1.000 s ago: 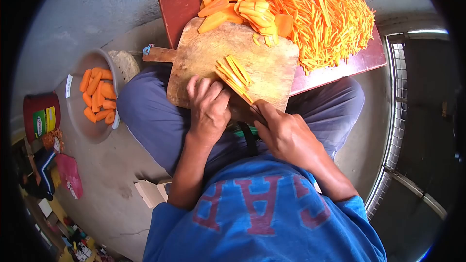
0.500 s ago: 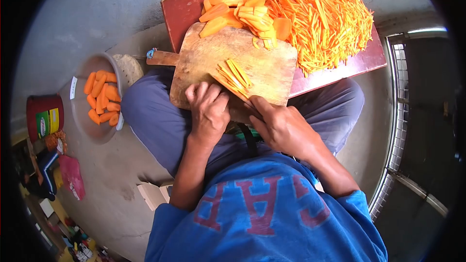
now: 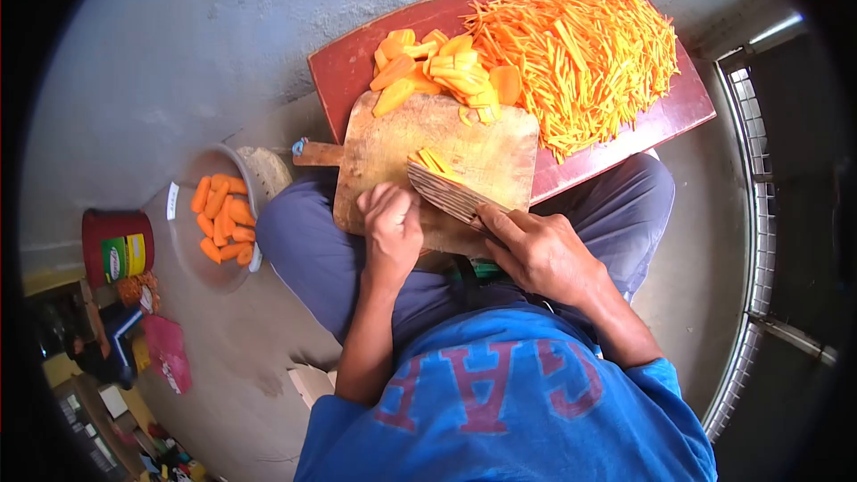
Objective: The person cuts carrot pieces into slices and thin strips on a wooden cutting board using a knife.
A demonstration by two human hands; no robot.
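Observation:
My right hand (image 3: 544, 250) grips a knife (image 3: 453, 196) at its near end. The blade slants up and left across the wooden cutting board (image 3: 384, 147), its broad side showing. A few thin carrot strips (image 3: 435, 162) lie along the blade's far edge, partly hidden behind it. My left hand (image 3: 393, 230) rests at the board's near edge, fingers curled closed, just left of the blade; whatever they hold, if anything, is hidden. Flat carrot slices (image 3: 420, 71) are piled at the board's far edge. Beyond them to the right rises a big heap of carrot strips (image 3: 580, 67).
A red tabletop (image 3: 344, 94) carries the heap and part of the slices. On the floor at left stands a basin (image 3: 189, 236) of peeled carrots (image 3: 223, 214), beside a dark red bucket (image 3: 116, 245). A metal-framed mesh door (image 3: 763, 214) stands at right.
The knife has turned so its broad side shows, and it covers more of the strips. My left hand stays curled beside it. The whole view has shifted slightly.

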